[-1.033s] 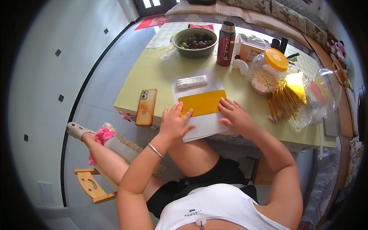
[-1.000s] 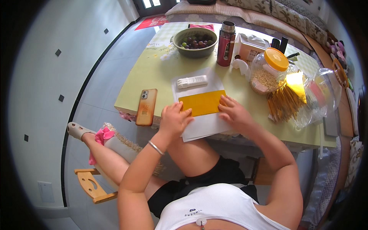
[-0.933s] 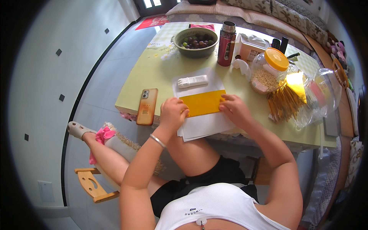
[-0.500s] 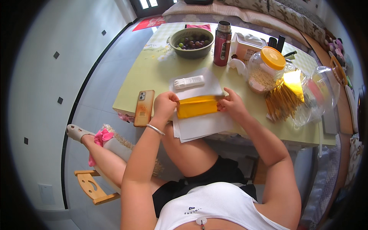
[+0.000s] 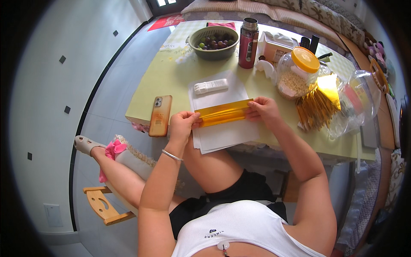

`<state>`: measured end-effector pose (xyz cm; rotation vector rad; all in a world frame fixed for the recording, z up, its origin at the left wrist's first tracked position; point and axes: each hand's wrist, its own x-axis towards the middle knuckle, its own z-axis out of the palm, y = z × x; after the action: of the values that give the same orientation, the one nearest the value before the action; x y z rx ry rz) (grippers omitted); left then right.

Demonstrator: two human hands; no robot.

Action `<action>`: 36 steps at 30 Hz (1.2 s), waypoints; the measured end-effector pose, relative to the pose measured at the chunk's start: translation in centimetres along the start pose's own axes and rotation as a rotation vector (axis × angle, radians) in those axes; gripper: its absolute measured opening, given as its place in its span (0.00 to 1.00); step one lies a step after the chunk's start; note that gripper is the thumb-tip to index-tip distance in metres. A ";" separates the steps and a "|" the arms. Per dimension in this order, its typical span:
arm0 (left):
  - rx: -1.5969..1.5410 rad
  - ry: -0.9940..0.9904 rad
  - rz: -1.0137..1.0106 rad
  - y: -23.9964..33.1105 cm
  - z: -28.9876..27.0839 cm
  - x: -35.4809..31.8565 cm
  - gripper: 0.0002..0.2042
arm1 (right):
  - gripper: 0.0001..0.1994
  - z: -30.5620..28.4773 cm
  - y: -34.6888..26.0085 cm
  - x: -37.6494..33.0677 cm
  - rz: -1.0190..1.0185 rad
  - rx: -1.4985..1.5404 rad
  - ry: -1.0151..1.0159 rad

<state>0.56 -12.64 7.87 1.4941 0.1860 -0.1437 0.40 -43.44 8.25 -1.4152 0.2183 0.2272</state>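
A strip of shiny gold foil paper stretches between my two hands above a stack of white paper sheets. My left hand pinches its left end. At the other end, my right hand grips the strip between thumb and fingers, a little higher than the left. Lengthwise creases run along the foil. Just beyond it, a white oblong plastic item lies on the paper; I cannot make out its kind. A smartphone in an orange-brown case rests left of my left hand.
At the far side stand a grey basket of grapes, a dark red thermos and a tissue box. To the right are a yellow-lidded jar, a pile of gold foil strips and a clear plastic container.
The foil strip's right end has risen, so it slants and looks narrower. My right hand has moved slightly up and right, and its raised index finger has come down onto the foil.
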 end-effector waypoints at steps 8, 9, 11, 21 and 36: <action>0.653 0.124 0.256 -0.3 0.6 -0.6 0.10 | 0.10 -0.2 -0.3 -1.6 -0.037 -0.414 0.061; 0.678 0.137 0.290 -0.5 0.6 -0.7 0.10 | 0.10 -0.2 -0.3 -1.6 -0.050 -0.445 0.060; 0.735 0.137 0.339 -0.4 0.8 -0.9 0.10 | 0.09 -0.3 -0.3 -1.8 -0.075 -0.505 0.059; 0.969 0.068 0.429 0.0 1.5 -1.9 0.05 | 0.10 0.8 -1.0 -2.2 -0.272 -0.945 0.128; 1.440 -0.121 0.858 -0.3 1.8 -2.3 0.21 | 0.39 4.0 3.2 -4.1 -0.832 -1.478 -0.301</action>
<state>-1.67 -14.45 8.22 2.8239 -0.8424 0.4269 -4.40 -39.09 6.95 -2.7262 -0.9916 -0.1637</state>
